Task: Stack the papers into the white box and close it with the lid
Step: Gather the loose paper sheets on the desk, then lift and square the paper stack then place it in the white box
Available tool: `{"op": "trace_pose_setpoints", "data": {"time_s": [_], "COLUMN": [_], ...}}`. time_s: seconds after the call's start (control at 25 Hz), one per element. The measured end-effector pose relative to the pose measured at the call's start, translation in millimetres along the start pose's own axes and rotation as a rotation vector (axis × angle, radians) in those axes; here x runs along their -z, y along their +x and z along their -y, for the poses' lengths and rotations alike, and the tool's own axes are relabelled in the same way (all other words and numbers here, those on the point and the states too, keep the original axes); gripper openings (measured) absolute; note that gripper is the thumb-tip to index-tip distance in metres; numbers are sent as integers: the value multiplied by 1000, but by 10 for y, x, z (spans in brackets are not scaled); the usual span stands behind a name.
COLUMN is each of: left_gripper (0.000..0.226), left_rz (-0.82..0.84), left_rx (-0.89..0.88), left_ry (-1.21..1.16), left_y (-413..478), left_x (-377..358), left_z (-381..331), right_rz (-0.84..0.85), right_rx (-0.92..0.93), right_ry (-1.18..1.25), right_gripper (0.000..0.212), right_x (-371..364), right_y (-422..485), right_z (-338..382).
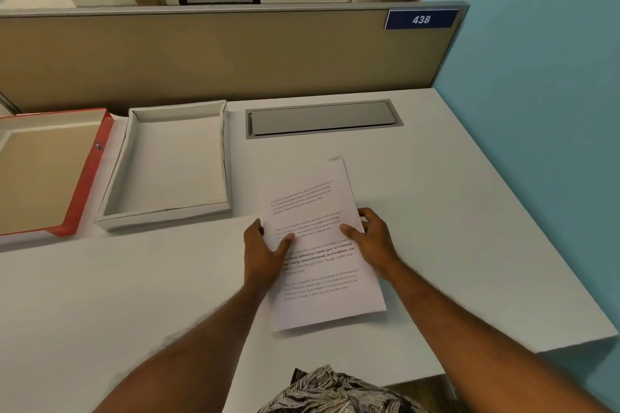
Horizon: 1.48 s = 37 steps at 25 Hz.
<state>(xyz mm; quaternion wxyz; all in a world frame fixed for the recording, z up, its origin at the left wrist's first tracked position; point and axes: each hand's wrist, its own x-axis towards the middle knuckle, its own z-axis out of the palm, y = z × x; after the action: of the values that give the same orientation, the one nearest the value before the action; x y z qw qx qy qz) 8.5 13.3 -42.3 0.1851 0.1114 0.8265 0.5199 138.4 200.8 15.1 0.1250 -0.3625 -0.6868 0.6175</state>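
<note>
A stack of printed white papers [318, 265] lies on the white desk in front of me, slightly tilted. My left hand [265, 251] grips its left edge with the thumb on top of the sheet. My right hand [372, 238] grips the right edge the same way. The white box [134, 178] stands open and empty to the left of the papers, a short gap apart. The red-edged lid [84, 178] lies upside down further left, its tan inside facing up and its left part cut off by the frame.
A grey cable hatch [322, 119] is set into the desk behind the papers. A tan partition [218, 54] with a blue "438" sign [421, 19] closes the back. The desk's right edge [536, 245] slants toward a light blue wall.
</note>
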Motion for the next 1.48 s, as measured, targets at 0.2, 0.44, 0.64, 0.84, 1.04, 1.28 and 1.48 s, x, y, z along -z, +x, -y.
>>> {"op": "trace_pose_setpoints", "data": {"time_s": [0.2, 0.44, 0.64, 0.84, 1.04, 1.28, 1.48], "left_gripper": [72, 44, 31, 32, 44, 72, 42], "left_rz": [150, 134, 41, -22, -27, -124, -409], "left_rx": [78, -69, -313, -461, -463, -537, -243], "left_ry": [-280, -225, -168, -161, -174, -368, -432], "left_y": [92, 38, -37, -54, -89, -175, -101], "left_x": [111, 135, 182, 269, 309, 430, 371], "left_z": [-163, -409, -798, -899, -897, -1495, -1941], "right_rz": [40, 46, -18, -119, -158, -263, -494], "right_rx": [15, 31, 154, 312, 342, 473, 411], "right_ry": [169, 50, -22, -39, -60, 168, 106], "right_gripper": [30, 40, 45, 46, 53, 51, 41], "right_x": [141, 210, 287, 207, 177, 131, 58], "right_y": [-45, -27, 4, -9, -60, -139, -28], "right_z": [69, 124, 353, 474, 483, 1075, 1360]}}
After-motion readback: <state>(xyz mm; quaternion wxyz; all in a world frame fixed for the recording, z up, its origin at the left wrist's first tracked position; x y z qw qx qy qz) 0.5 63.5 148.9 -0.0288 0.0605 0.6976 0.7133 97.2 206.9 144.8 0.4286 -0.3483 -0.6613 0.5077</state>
